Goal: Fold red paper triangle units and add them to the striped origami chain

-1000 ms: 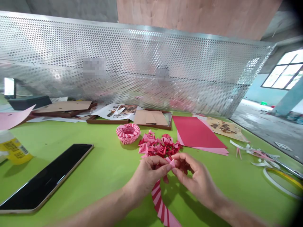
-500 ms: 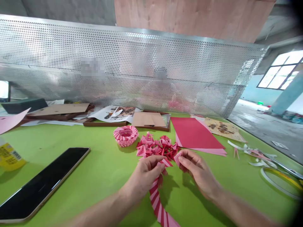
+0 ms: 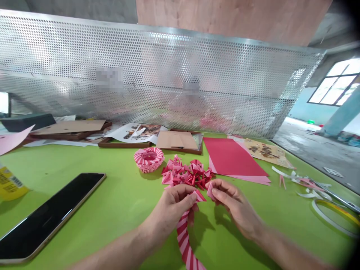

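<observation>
My left hand pinches the upper end of a curved chain of folded paper, striped red and pink, which hangs down toward the near edge of the view. Just to its right, my right hand holds a small folded pink paper piece between thumb and fingers. A small gap separates this piece from the chain's tip. Behind both hands lies a pile of folded paper pieces in red and pink. A round pink-and-red folded-paper bowl stands left of the pile.
Red and pink paper sheets lie behind my right hand. A phone rests at left, near a yellow-labelled roll. Scissors, paper scraps and a tape ring are at right. A perforated metal screen borders the back.
The pink piece in my right hand has turned more upright. My left hand keeps its pinch on the chain, whose tip has tilted slightly. The view has shifted a little.
</observation>
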A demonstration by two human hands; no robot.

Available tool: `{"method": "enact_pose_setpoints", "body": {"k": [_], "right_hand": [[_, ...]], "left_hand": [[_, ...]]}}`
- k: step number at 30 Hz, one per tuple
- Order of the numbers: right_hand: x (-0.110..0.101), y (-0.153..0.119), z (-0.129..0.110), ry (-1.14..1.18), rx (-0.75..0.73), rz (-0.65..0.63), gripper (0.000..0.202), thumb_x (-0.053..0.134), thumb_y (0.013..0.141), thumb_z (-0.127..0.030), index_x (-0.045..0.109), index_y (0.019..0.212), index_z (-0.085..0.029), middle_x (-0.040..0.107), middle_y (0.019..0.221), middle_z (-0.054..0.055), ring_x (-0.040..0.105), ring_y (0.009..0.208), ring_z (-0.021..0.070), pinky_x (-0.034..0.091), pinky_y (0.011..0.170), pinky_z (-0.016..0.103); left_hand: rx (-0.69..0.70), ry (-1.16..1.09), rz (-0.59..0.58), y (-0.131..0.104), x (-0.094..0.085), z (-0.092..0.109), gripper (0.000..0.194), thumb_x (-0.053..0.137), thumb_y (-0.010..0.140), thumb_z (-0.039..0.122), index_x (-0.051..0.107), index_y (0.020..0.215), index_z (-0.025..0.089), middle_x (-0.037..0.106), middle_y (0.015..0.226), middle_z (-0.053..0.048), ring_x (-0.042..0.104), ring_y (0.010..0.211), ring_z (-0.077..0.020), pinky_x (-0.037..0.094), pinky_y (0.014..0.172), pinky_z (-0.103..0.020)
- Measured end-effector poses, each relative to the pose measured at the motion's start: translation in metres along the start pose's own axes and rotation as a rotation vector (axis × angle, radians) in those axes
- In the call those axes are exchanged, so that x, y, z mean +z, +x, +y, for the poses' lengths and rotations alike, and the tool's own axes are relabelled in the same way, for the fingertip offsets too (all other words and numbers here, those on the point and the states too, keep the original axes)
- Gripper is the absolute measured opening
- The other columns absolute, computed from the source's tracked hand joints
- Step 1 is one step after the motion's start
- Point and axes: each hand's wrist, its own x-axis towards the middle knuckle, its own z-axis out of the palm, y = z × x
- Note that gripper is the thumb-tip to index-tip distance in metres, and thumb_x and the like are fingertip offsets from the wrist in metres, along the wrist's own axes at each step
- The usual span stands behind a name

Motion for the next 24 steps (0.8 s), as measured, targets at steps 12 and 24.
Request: {"method": "enact_pose_setpoints", "body": {"k": [12,24], "right_hand": [[0.0007,-0.0004,0.0007,0.184,0.048,-0.034,0.012,0.059,0.083,-0.029,0.056,0.089,-0.018,0.053,0.067,-0.002,0.050,0.060,0.0117,0.043,0.057,0.022],[-0.0020,-0.0001,0.0004,0.037,-0.026,-0.019,0.009,0.058,0.083,-0.027,0.060,0.083,-0.018,0.060,0.074,0.000,0.054,0.068,0.0128,0.045,0.064,0.023]], "left_hand": [[-0.020,0.061,0.005,-0.0016,-0.0026,-0.0013,0.016,0.055,0.081,0.029,0.059,0.083,0.013,0.057,0.064,0.000,0.050,0.050,-0.0078,0.043,0.048,-0.019],[-0.021,0.066,0.041,-0.0011,-0.0023,-0.0007,0.013,0.055,0.081,0.025,0.060,0.085,0.013,0.058,0.065,0.000,0.050,0.054,-0.0079,0.041,0.051,-0.018]]}}
